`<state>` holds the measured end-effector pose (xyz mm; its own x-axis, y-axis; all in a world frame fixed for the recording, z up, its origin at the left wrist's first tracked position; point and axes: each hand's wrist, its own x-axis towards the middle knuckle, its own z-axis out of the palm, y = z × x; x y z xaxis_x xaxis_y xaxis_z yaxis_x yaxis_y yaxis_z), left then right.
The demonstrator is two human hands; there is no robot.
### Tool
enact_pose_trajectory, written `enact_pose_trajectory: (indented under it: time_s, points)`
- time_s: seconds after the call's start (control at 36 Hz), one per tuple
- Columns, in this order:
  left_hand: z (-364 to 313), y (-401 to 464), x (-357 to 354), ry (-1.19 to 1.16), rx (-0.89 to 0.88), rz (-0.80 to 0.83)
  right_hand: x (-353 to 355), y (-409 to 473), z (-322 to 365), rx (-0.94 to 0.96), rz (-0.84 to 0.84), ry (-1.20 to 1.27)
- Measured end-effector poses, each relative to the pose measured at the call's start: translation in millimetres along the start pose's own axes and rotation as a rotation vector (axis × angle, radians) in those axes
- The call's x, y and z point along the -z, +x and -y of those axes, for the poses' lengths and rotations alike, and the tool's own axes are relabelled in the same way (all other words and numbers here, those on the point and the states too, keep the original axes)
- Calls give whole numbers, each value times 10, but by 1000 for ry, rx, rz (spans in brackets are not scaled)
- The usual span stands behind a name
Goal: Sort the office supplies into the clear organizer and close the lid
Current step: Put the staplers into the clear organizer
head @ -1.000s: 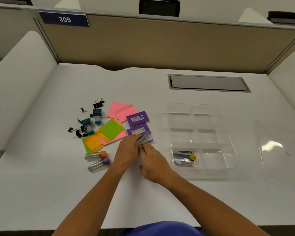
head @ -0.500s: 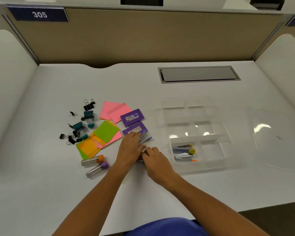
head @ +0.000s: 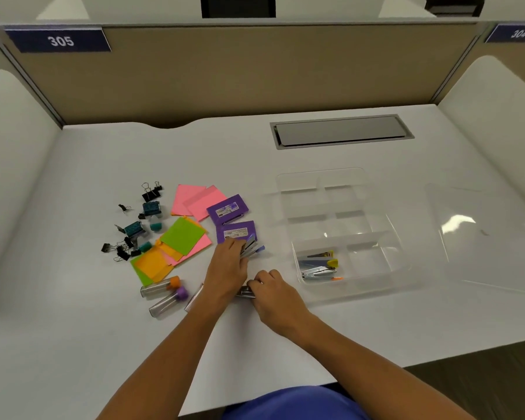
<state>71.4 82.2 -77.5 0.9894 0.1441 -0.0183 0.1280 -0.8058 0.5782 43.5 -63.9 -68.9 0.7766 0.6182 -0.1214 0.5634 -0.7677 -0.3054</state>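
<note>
On the white desk (head: 285, 328) your clear organizer (head: 388, 268) sits open at right, lid (head: 482, 237) beside it, while your left hand (head: 228, 268) grips a purple-tipped stapler (head: 250, 248) and your right hand (head: 273, 291) pinches a small metal stapler (head: 244, 292).

The white desk (head: 134, 344) filled most of the view. Behind the desk stood a beige partition wall (head: 255, 71), and on its top edge were two dark blue number plates, "305" (head: 59, 40) at the left and "304" (head: 517, 33) at the right. White rounded side panels (head: 15, 140) closed the desk at both sides. A grey metal cable hatch (head: 341, 130) was set into the desk surface, near the partition. Beyond the partition a dark chair back (head: 238, 6) was visible. Below the desk's right front corner, brown floor (head: 482, 383) showed.
</note>
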Motion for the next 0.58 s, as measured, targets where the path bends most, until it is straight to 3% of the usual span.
enact_pose_trajectory:
  time_s: [0.19, 0.25, 0.58]
  points:
    - [-147, -32, 75, -204, 81, -207, 266, -117, -106, 12, -34, 124]
    - [-458, -32, 25, -238, 91, -273, 450, -264, -370, 32, -64, 126]
    - [-795, 26, 47, -348, 80, -364, 923, -364, -591, -63, -155, 202]
